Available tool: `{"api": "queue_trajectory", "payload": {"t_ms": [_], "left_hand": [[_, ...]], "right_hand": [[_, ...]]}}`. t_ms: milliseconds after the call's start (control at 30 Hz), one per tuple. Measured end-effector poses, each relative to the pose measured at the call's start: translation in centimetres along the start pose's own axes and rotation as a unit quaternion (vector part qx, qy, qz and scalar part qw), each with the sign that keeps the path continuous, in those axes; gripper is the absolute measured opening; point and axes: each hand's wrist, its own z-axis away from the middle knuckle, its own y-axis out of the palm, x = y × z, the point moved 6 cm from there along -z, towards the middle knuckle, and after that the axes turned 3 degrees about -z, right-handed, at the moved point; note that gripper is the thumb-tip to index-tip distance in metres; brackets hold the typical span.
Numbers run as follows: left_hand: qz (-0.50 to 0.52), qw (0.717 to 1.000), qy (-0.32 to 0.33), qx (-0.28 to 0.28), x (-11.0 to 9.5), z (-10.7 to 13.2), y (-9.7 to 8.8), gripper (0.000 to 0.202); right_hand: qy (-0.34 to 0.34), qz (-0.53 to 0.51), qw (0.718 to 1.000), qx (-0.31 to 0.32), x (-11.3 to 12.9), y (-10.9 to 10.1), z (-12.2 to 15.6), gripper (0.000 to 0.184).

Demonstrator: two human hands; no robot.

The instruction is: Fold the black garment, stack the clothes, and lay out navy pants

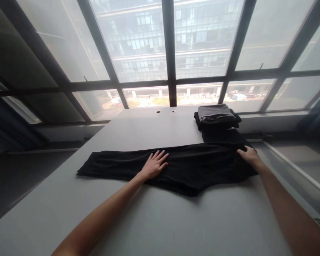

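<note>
A pair of black trousers [192,167] lies flat across the white table [138,220], folded lengthwise, legs stretching to the left. My left hand [154,164] rests palm down on the middle of the cloth with fingers spread and straight. My right hand [248,154] lies on the right end of the trousers near the waist; its fingers are curled down onto the fabric and partly hidden.
A stack of folded dark clothes [217,117] with a grey piece on top sits at the far right of the table, just behind the trousers. Large windows [170,53] with dark frames rise beyond the far edge. The table's right edge runs close to my right arm.
</note>
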Motion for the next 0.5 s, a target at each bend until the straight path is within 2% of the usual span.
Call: {"api": "queue_trajectory", "payload": {"t_ms": [167,267,400,500], "left_hand": [[-0.042,0.988,-0.146,0.01,11.4,5.2,-0.7,0.062],[-0.06,0.97,-0.234,0.01,16.9,8.4,-1.3,0.065],[-0.066,0.949,-0.308,0.011,21.6,11.3,-2.1,0.071],[-0.065,0.935,-0.348,0.014,23.1,11.9,-2.9,0.074]], "right_hand": [[0.041,-0.045,0.998,0.004,-0.9,0.1,-0.2,0.02],[0.066,-0.072,0.995,0.018,-1.1,0.1,0.1,0.02],[0.092,-0.112,0.988,0.05,-1.0,0.0,0.7,0.021],[0.121,-0.14,0.98,0.072,-0.9,-0.2,1.2,0.023]]}}
